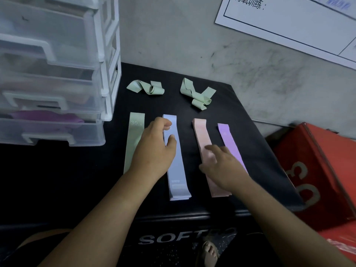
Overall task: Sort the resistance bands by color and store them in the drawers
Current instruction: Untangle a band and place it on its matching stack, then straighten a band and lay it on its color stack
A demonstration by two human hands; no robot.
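Note:
Four flat stacks of resistance bands lie side by side on a black soft box (250,143): green band (133,137), blue bands (178,170), pink bands (202,137), purple band (230,141). My left hand (154,151) lies over the gap between green and blue, its curled fingers and thumb pinching the upper part of the blue stack. My right hand (223,166) hovers blurred over the pink and purple stacks, fingers spread. Two crumpled green bands (146,87) (198,95) lie farther back. The clear drawer unit (57,74) stands at the left.
The lowest drawer (52,132) holds something purple, and the one above it something pinkish. A red box (317,180) sits to the right of the black one. A grey wall with a white printed sheet (289,20) rises behind. My foot (210,251) shows below.

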